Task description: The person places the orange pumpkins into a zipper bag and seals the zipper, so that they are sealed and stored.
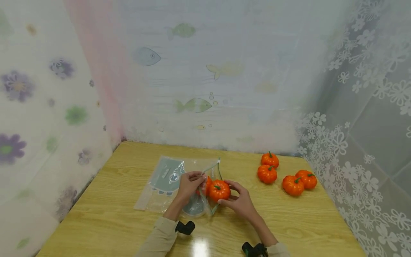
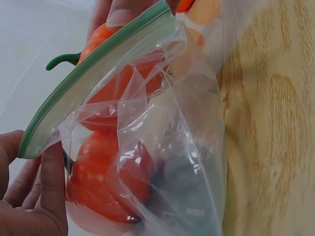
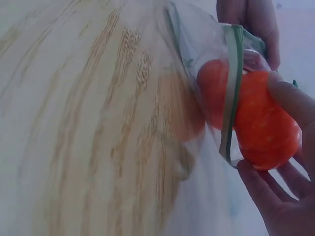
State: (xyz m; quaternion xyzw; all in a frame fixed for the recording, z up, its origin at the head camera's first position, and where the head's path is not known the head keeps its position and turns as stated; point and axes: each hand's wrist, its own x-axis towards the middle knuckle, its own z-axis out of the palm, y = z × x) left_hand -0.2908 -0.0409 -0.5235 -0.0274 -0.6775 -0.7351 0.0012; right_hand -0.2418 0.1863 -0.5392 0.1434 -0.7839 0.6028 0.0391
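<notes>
In the head view, the right hand (image 1: pixel 239 201) holds an orange pumpkin (image 1: pixel 219 191) between thumb and fingers, and the left hand (image 1: pixel 190 185), just beside it, grips the clear bag (image 1: pixel 192 208) near its mouth. A second pumpkin (image 1: pixel 208 184) is behind the held one. Four other pumpkins (image 1: pixel 293 185) wait on the table (image 1: pixel 112 185), beyond the right hand and to its right.

In the left wrist view, the left hand pinches one end of the green strip (image 2: pixel 93 81) of the bag; the second pumpkin is inside, beside these fingers.

In the right wrist view, the held pumpkin is at the mouth, mostly outside. I judge the step is putting it in; the next move calls for keeping the mouth wide and pushing gently inward
</notes>
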